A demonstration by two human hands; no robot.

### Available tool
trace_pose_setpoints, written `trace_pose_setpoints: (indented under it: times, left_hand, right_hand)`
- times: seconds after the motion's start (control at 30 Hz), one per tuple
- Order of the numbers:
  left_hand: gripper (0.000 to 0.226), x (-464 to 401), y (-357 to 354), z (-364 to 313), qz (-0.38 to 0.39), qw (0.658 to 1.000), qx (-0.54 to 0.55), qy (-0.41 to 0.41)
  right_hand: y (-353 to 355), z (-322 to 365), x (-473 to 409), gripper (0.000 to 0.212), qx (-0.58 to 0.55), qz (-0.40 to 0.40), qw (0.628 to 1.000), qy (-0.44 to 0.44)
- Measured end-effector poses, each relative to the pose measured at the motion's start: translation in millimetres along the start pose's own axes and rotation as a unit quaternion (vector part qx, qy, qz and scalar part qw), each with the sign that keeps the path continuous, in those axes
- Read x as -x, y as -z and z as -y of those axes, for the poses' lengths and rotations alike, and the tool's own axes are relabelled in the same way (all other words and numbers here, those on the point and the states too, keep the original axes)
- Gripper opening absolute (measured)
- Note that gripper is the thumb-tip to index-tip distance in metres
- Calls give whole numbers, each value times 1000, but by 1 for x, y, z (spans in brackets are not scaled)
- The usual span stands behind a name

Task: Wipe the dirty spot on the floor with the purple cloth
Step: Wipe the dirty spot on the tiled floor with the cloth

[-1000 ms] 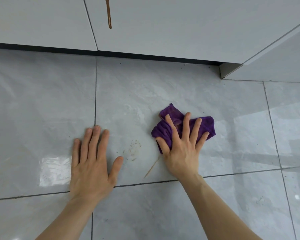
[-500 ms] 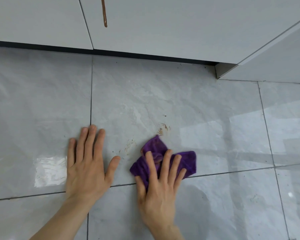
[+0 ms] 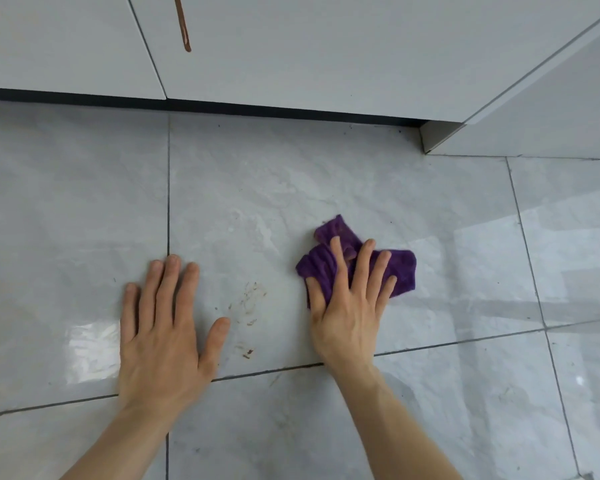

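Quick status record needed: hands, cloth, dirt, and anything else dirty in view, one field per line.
left hand: flat on the floor tile, fingers spread, holding nothing
right hand: pressed flat on the purple cloth
purple cloth: crumpled, on the tile, right of the dirt
dirty spot: brown smears between the hands, uncovered
cabinet door: brown drip running down it

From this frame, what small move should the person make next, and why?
Probably slide the right hand and the purple cloth under it leftward and a little nearer, onto the brown smears. Those marks lie bare on the floor tile between the two hands, beside the cloth, not under it. The left hand rests flat, bracing.
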State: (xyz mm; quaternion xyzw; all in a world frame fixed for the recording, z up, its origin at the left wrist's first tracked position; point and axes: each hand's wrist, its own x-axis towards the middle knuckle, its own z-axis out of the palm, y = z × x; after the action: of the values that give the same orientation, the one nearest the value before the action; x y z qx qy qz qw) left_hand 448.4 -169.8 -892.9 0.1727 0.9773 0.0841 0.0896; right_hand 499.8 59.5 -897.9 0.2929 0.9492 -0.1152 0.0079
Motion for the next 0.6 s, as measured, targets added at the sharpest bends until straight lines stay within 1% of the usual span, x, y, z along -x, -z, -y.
trace_pose_setpoints:
  times: [0.13,0.23,0.3,0.37,0.47,0.53,0.6]
  left_hand:
    - [84,-1,1,-1,3,1000,-6,3]
    - [83,0,0,-1,-3,1000,-3,2]
    - [83,0,0,-1,-4,1000,-6,0]
    - [82,0,0,-1,-9,1000,4,0]
    - [81,0,1,0,-13,1000,23,0]
    - [80,6,5,2,-21,999,35,0]
    - [79,9,5,5,-24,998,54,2]
  right_hand:
    - [-5,14,-22,67,-16,-14,999,-47]
    - [-4,21,-24,67,-20,-8,999,-43]
    - [-2,30,-23,65,-21,2,1000,-5]
    - [-2,47,-16,64,-32,21,997,74]
    - [-6,75,13,62,-61,63,979,185]
    - [-7,81,41,60,-77,95,968,219]
    - [-10,81,65,58,-80,109,964,229]
